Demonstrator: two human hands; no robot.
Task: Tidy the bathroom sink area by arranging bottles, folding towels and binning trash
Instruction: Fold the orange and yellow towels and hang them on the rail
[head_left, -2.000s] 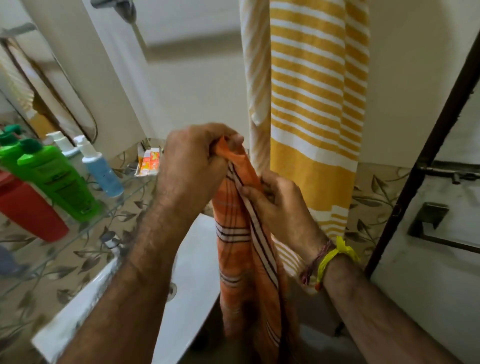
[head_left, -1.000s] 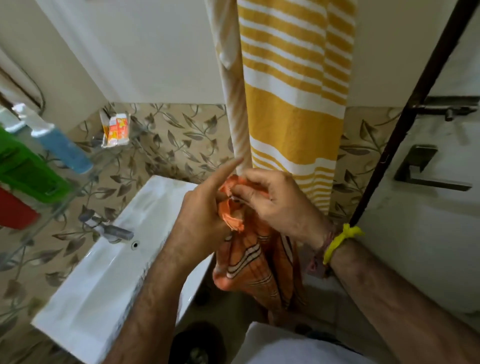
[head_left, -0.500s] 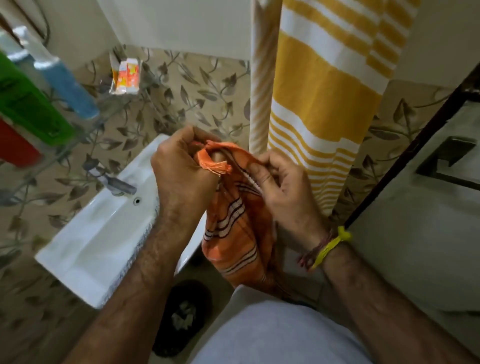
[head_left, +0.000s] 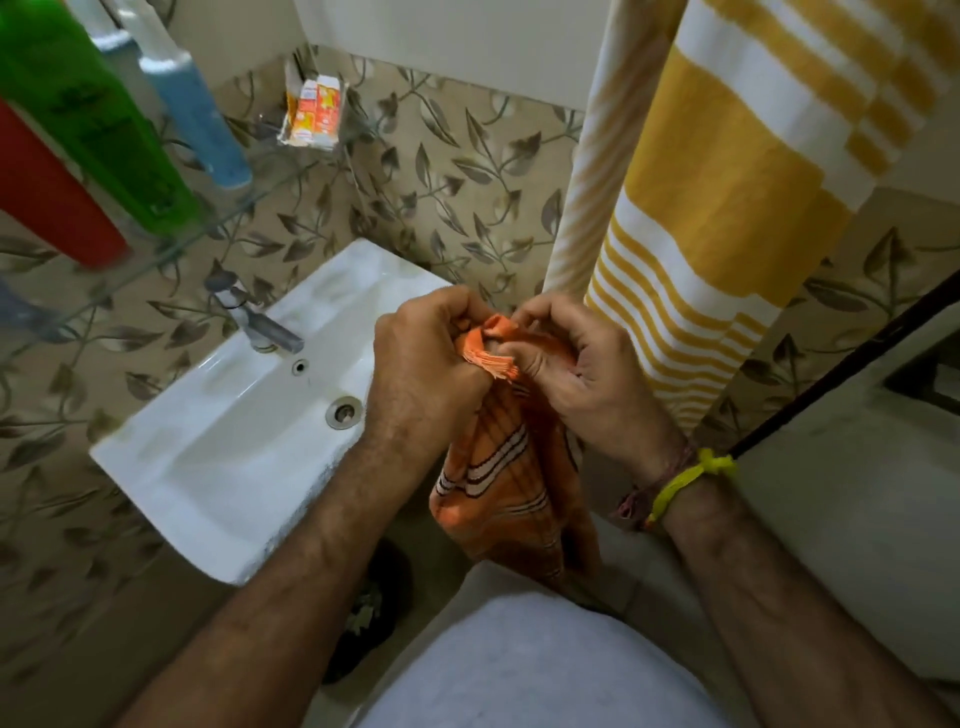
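Towel-folding was the step in hand: the orange striped towel (head_left: 498, 467) hung in the middle of the frame, its fringed top corners pinched together by the left hand (head_left: 426, 374) and right hand (head_left: 576, 364), fingers closed on the cloth. To do it well, those corners wanted matching edge to edge. Beyond, at left, sat the sink (head_left: 218, 447); the yellow towel (head_left: 727, 208) hung at upper right.

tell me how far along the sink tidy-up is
Done: the bottles stand lined up on the glass shelf. In hand: left hand and right hand pinch the orange towel, mid-fold. Left: finishing that fold; the dark bin under the sink may await trash.
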